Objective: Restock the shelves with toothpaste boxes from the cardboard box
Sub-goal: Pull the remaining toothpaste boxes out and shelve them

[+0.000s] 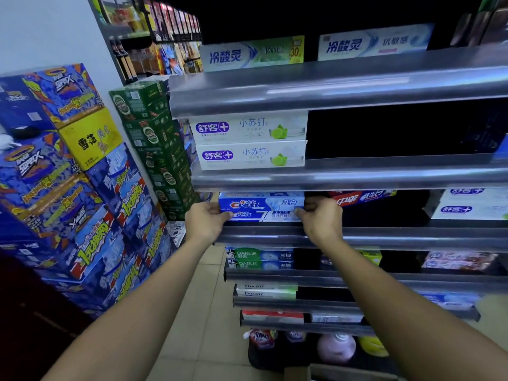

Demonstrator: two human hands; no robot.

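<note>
On the third shelf (398,237) down, at its left end, pressed between both hands: two blue Crest boxes (261,209) stacked flat, the left hand (206,220) curled round one short end and the right hand (320,220) round the other, likely to hold the pair square while setting it behind the shelf lip. Counted nearby in the same stacking: two white boxes (248,141) on the shelf above, two green Darlie boxes (259,259) below; cardboard box not clearly seen.
</note>
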